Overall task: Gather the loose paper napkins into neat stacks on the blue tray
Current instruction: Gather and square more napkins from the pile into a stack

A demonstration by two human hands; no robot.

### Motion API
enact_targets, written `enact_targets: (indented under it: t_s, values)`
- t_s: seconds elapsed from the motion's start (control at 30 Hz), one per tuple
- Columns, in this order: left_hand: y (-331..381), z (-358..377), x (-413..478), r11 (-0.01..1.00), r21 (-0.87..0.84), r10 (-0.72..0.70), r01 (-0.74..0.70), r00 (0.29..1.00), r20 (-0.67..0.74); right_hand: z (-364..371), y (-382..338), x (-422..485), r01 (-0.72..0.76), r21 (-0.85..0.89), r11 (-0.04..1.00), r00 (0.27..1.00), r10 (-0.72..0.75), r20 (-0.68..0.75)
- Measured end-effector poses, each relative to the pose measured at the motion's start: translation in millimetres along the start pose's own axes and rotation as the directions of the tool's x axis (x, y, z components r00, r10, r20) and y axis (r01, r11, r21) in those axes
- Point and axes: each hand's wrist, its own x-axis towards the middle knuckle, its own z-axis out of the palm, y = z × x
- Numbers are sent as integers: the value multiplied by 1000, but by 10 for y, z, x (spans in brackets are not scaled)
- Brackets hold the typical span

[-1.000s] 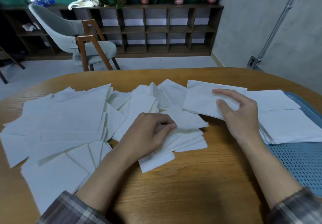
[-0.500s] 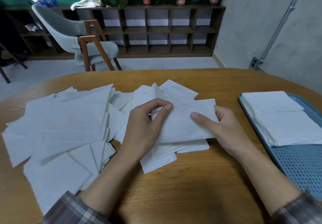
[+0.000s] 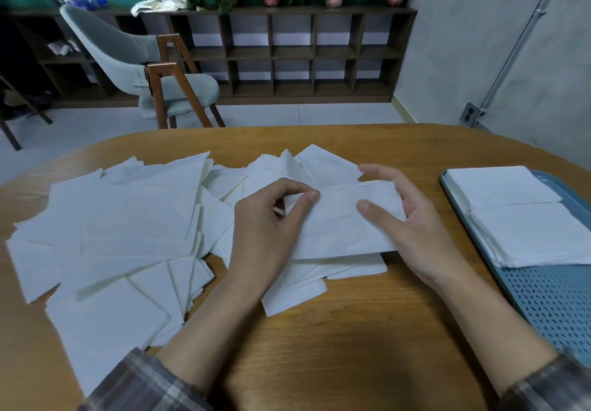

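Loose napkins [image 3: 128, 218] litter a wooden table [image 3: 351, 340] before shelving [image 3: 303, 55] and chair [image 3: 140, 68].

Napkins spread over my table [image 3: 351, 346]
Loose napkins [image 3: 121, 234] cover left and centre; my left hand [image 3: 268, 228] and right hand [image 3: 415, 228] hold one napkin [image 3: 339, 228] mid-frame; two stacks [image 3: 524, 218] lie on the tray [image 3: 550, 302], right edge.

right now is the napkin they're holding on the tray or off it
Off it. The left hand and right hand hold the napkin over the loose pile on the table, apart from the tray.
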Motion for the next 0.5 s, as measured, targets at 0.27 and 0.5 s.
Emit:
enact_targets:
  t_s: [0.27, 0.5]
  values:
    - [116, -102, 43, 928, -280, -149, 246, 934, 325, -76, 11, 45, -13, 226, 974, 1000, 8, 24]
    - [-19, -47, 34, 975, -162, -124, 154, 975, 186, -187, 3, 51, -60, -7, 998, 984, 60, 169]
